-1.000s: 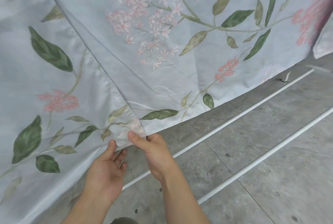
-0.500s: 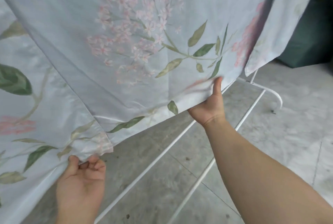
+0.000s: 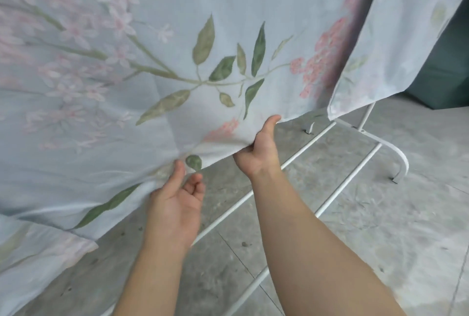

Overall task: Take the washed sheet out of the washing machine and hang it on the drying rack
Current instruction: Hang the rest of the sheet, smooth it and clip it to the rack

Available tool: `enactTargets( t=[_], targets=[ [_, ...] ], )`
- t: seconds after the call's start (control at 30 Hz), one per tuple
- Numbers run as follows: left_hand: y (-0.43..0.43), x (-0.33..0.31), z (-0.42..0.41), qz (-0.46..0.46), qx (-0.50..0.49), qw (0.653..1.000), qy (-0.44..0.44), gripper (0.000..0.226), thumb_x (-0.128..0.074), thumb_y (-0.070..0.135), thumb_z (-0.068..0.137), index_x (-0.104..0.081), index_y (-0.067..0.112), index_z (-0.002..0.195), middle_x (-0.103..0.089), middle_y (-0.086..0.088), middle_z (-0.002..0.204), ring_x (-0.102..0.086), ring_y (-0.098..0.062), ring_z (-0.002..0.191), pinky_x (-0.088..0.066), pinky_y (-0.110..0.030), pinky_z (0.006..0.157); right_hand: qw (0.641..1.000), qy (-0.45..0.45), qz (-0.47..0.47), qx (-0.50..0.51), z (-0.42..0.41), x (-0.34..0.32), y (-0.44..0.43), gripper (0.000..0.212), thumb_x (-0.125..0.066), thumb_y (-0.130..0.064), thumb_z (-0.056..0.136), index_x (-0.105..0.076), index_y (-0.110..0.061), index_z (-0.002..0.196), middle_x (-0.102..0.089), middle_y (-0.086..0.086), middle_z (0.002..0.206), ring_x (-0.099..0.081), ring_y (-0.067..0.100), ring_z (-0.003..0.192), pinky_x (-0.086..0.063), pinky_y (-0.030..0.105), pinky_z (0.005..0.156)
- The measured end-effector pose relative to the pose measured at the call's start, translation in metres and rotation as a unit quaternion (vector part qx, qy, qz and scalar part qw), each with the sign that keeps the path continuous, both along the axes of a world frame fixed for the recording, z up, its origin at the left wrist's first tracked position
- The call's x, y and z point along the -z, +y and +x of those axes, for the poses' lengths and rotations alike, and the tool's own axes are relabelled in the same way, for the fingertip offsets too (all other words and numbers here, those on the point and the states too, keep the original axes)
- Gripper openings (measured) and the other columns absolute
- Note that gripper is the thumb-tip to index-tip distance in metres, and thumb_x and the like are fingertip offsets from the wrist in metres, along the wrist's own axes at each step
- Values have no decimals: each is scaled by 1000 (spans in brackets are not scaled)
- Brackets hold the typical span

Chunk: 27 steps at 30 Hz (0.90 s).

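Note:
A pale blue sheet (image 3: 177, 23) printed with pink flowers and green leaves hangs in front of me and fills the upper left of the view. My right hand (image 3: 258, 150) pinches its lower hem, thumb on the front. My left hand (image 3: 177, 204) is just below the hem to the left, palm up, fingers apart, thumb tip touching the cloth. White bars of the drying rack (image 3: 299, 153) run along the floor under the sheet, with a curved foot (image 3: 398, 160) at the right. The rack's top is hidden by the sheet.
A second layer of the same fabric (image 3: 396, 36) hangs at the upper right. Behind it stands a dark green object (image 3: 446, 74). The floor is grey stone tile (image 3: 380, 226). A loose sheet corner (image 3: 38, 252) droops at the lower left.
My left hand let go of the lower corner and moved right, up to the hem near my right hand. The view shifted right along the sheet; the right hand still holds the hem.

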State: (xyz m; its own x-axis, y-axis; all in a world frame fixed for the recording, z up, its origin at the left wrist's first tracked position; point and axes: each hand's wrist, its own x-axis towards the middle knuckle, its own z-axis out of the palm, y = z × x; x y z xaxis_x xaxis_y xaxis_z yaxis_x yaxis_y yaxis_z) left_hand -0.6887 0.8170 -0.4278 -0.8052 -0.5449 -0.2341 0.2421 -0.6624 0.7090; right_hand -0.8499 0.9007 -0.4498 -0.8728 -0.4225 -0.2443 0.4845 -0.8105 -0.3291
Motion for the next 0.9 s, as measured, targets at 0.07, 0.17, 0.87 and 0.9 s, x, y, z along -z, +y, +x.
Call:
enactTargets(
  t=[0.07, 0.17, 0.87, 0.9],
  targets=[
    [-2, 3, -12, 33, -17, 999, 17, 4, -62, 18, 87, -58, 18, 89, -60, 4, 71, -57, -6, 55, -46, -17, 49, 1000, 5, 6, 3, -4, -1, 3, 76, -44, -79, 82, -62, -23, 130, -70, 0, 122, -67, 23, 112, -50, 43, 102],
    [-2, 8, -21, 34, -43, 998, 5, 6, -60, 23, 90, -62, 17, 90, -67, 1, 77, -65, -9, 65, -54, -18, 57, 1000, 3, 12, -5, -5, -6, 2, 74, -41, -77, 84, -63, -22, 128, -71, 0, 120, -68, 22, 111, -50, 42, 102],
    [40, 7, -88, 45, -12, 999, 21, 22, -56, 11, 96, -60, 6, 117, -73, -7, 111, -73, -23, 95, -60, -25, 69, 993, 90, -5, -76, -37, -5, 44, 71, -48, -69, 88, -60, -16, 133, -67, 8, 127, -62, 27, 120, -45, 42, 106],
    [36, 6, -88, 42, -20, 999, 20, 21, -56, 11, 96, -60, 6, 116, -72, -7, 111, -73, -23, 94, -60, -25, 68, 994, 86, -34, -58, -41, -6, 50, 67, -50, -65, 90, -60, -15, 133, -66, 8, 129, -62, 27, 121, -45, 44, 106]
  ],
)
